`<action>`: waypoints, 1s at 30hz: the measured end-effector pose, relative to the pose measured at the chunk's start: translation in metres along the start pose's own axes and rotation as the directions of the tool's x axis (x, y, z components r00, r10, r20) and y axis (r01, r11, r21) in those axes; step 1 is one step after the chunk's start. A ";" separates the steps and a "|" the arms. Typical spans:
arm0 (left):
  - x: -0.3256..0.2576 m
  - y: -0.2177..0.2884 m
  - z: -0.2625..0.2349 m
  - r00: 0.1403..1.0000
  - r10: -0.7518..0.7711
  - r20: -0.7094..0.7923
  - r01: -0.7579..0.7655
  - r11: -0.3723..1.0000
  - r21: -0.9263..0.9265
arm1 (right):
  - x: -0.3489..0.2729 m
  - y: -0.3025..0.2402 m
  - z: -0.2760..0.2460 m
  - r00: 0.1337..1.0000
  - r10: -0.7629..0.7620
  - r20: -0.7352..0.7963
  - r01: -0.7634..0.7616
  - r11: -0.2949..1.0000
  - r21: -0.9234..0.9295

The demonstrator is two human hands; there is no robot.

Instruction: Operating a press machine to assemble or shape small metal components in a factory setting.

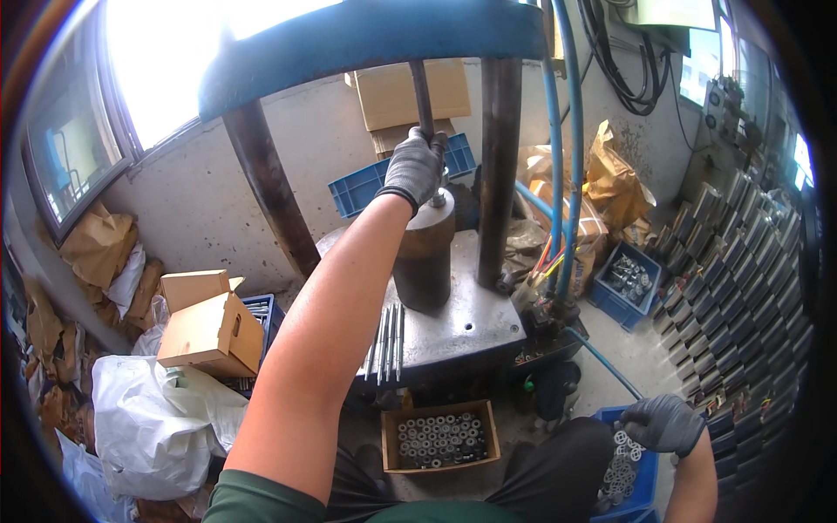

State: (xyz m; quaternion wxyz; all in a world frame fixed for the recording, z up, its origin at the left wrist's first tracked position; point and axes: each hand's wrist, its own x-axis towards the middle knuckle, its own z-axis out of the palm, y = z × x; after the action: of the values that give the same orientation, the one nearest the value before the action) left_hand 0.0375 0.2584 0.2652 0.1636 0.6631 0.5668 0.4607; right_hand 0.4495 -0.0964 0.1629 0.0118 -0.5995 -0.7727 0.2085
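Observation:
My left hand (416,166), in a grey knit glove, is stretched forward and closed round a dark vertical metal rod (422,91) under the press's blue crossbeam (375,37). Just below it stands a thick dark steel cylinder (423,261) on the metal press table (458,327), with a bolt-like piece (438,199) on top. My right hand (664,424), also gloved, is low at the right, its fingers curled at the end of a thin blue lever (604,359). Beneath that hand sits a blue bin (643,479) with flat metal rings (621,466). Several slim metal shafts (391,340) lie side by side at the table's left front.
A cardboard box (440,466) of small round metal parts sits between my legs. Stacked dark metal pieces (732,279) rise at the right, near a blue crate (626,283) of parts. Blue hoses (571,166) run beside the right post (499,166). White sacks (148,427) and an open carton (209,331) are at the left.

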 end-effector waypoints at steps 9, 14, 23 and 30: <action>-0.014 0.007 -0.007 1.000 -0.006 -0.003 0.006 1.000 -0.020 | 0.095 -0.006 -0.068 0.402 -0.348 -0.847 0.179 0.937 -0.300; -0.008 0.009 -0.002 1.000 0.002 0.001 -0.002 1.000 0.004 | 0.156 0.019 -0.121 0.217 -0.299 -0.929 0.244 0.938 -0.245; 0.004 -0.010 -0.001 0.998 0.025 -0.057 -0.019 0.996 0.091 | 0.078 0.016 -0.064 0.704 -0.310 -0.639 0.144 0.943 -0.299; -0.002 0.003 0.004 0.999 -0.012 -0.032 0.013 1.000 0.014 | -0.001 0.006 0.025 1.000 -0.007 0.006 0.008 0.974 -0.225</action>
State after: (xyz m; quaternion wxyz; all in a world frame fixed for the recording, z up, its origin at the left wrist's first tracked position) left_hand 0.0430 0.2567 0.2642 0.1525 0.6532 0.5769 0.4662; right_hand 0.4484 -0.1035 0.1386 -0.0574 -0.5935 -0.7936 0.1211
